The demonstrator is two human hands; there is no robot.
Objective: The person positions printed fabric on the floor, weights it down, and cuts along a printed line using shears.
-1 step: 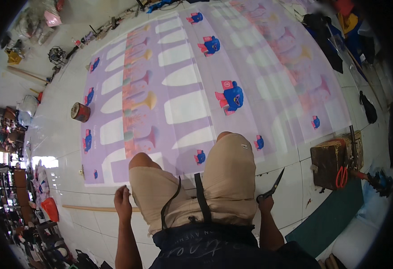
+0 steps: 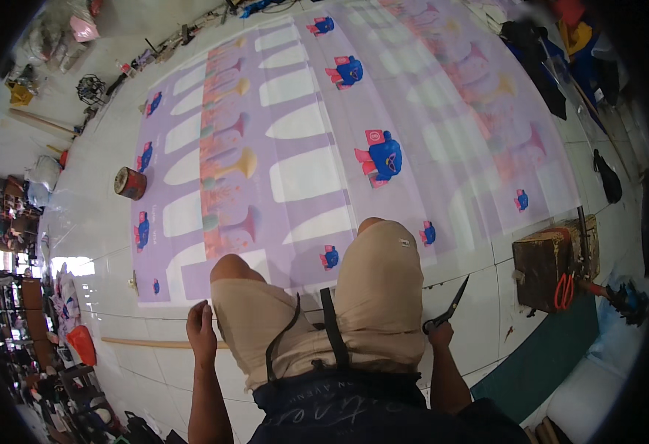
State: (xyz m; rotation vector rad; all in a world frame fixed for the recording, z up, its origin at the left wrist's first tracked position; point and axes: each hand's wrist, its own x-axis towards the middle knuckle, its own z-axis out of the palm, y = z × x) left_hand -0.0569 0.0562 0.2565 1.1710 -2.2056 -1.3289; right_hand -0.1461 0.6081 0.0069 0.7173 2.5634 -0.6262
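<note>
Black scissors [image 2: 454,305] are held in my right hand [image 2: 440,335], beside my right thigh, with the blades pointing up and away. My left hand [image 2: 201,325] hangs by my left knee, fingers stretched forward and apparently holding nothing. Before my knees a large printed sheet [image 2: 306,272] is spread over the floor. It is lilac, with white pointed shapes, a coral band and several blue cartoon figures. A whitish translucent layer covers much of its right side. My left fingertips are near its front left corner.
A rusty can [image 2: 130,183] stands at the sheet's left edge. On the right, orange-handled scissors [image 2: 564,291] hang against a worn box [image 2: 539,270], near a dark green mat [image 2: 543,370]. A wooden stick [image 2: 147,343] lies at my left. Clutter lines the walls.
My left hand has lifted slightly and its fingers have straightened from a more curled pose. The right hand and the scissors stay in place.
</note>
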